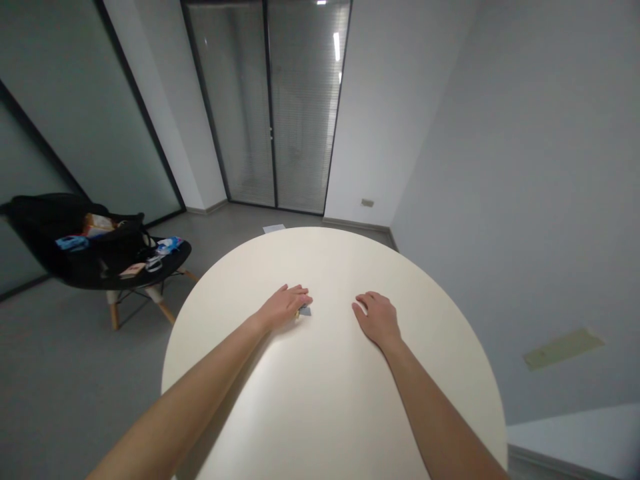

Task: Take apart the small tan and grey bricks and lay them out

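My left hand (285,308) reaches over the white round table (310,400), palm down, fingers close together over a small flat grey piece (305,311). A yellowish bit shows beside that piece, under the fingers. Most of the thing is hidden by the hand, so its kind cannot be made out. To the right, my right hand (379,318) rests on the tabletop with its fingers loosely bent and a gap between thumb and forefinger. Nothing is in it.
On the left stands a black chair (45,247) with wooden legs, holding a black bag (117,240) and several small packs. Glass doors (270,107) are beyond the table, and a grey wall (540,187) runs along the right. Something white (274,228) shows past the table's far edge.
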{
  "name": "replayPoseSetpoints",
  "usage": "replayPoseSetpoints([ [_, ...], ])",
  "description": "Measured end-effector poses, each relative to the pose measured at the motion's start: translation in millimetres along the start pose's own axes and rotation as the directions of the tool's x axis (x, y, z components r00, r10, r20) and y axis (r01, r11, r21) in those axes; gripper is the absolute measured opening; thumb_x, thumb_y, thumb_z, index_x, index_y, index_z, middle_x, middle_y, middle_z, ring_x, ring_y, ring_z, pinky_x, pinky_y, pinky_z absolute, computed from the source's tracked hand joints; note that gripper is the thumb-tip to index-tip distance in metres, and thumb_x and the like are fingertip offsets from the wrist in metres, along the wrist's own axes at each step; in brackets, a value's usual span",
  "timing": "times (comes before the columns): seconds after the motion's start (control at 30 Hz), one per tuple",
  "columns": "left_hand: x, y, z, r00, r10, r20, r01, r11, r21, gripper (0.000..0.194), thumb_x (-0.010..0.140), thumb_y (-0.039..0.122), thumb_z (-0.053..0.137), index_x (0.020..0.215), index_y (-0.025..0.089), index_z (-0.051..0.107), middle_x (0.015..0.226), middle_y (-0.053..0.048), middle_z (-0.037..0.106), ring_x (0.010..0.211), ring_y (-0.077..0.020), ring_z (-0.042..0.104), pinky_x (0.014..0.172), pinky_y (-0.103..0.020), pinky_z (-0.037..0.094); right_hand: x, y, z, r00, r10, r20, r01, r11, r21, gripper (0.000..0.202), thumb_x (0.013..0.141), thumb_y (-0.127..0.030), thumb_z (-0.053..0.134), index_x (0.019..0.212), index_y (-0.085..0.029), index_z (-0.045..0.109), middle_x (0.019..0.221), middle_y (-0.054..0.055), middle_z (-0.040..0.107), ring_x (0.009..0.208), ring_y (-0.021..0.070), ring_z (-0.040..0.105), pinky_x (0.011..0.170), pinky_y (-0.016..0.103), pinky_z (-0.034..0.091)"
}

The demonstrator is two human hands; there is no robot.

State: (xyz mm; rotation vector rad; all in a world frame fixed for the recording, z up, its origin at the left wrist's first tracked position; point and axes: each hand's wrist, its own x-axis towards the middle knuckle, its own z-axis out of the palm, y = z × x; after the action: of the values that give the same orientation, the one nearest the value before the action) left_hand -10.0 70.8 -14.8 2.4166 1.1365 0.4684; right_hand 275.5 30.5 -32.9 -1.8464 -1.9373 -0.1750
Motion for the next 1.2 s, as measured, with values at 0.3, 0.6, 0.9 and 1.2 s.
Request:
replayPoseSetpoints([
  [0.3, -4, 53, 20.9, 0.984, 0.150, 0.095, -0.151, 0.989, 0.005, 0.051, 0.099, 0.045, 0.018, 0.124, 0.028, 0.059, 0.140, -0.005, 0.050, 0.135, -0.0236, 0.037, 0.111, -0.051, 0.022, -3, 3, 2, 1.000, 0.023, 0.008, -0.023, 1.000, -0.002, 0.025, 0.088, -0.039, 0.052, 0.103, -0.023, 0.065, 0.111, 0.007, 0.061, 0.103, 0.0225, 0.052, 0.090, 0.036, 0.036],
  [0.6, -11, 95, 36.6, 0.944, 0.295, 0.150, -0.294, 0.955, -0.031, 0.046, 0.099, 0.043, 0.022, 0.124, 0.028, 0.058, 0.137, -0.004, 0.053, 0.134, -0.0237, 0.039, 0.111, -0.050, 0.022, -5, 6, -1, 1.000, 0.024, 0.016, -0.024, 0.999, 0.021, 0.026, 0.088, -0.039, 0.051, 0.103, -0.023, 0.066, 0.112, 0.007, 0.062, 0.104, 0.0219, 0.051, 0.093, 0.035, 0.035],
  [0.9, -25, 110, 43.2, 0.933, 0.306, 0.188, -0.296, 0.952, -0.083, 0.047, 0.098, 0.047, 0.023, 0.133, 0.030, 0.050, 0.142, -0.004, 0.048, 0.137, -0.0234, 0.035, 0.113, -0.050, 0.019, -7, 5, -3, 1.000, 0.024, 0.013, -0.024, 1.000, 0.017, 0.026, 0.087, -0.038, 0.051, 0.103, -0.024, 0.066, 0.113, 0.006, 0.062, 0.105, 0.0224, 0.051, 0.093, 0.036, 0.036],
  [1.2, -14, 89, 40.4, 0.988, 0.119, -0.098, -0.148, 0.913, -0.380, 0.054, 0.099, 0.046, 0.017, 0.136, 0.020, 0.046, 0.141, -0.009, 0.048, 0.130, -0.0191, 0.044, 0.111, -0.037, 0.032, -7, 8, -2, 0.999, 0.029, 0.029, -0.030, 0.999, 0.024, 0.028, 0.088, -0.040, 0.052, 0.106, -0.024, 0.066, 0.115, 0.007, 0.061, 0.108, 0.0226, 0.050, 0.094, 0.036, 0.035],
])
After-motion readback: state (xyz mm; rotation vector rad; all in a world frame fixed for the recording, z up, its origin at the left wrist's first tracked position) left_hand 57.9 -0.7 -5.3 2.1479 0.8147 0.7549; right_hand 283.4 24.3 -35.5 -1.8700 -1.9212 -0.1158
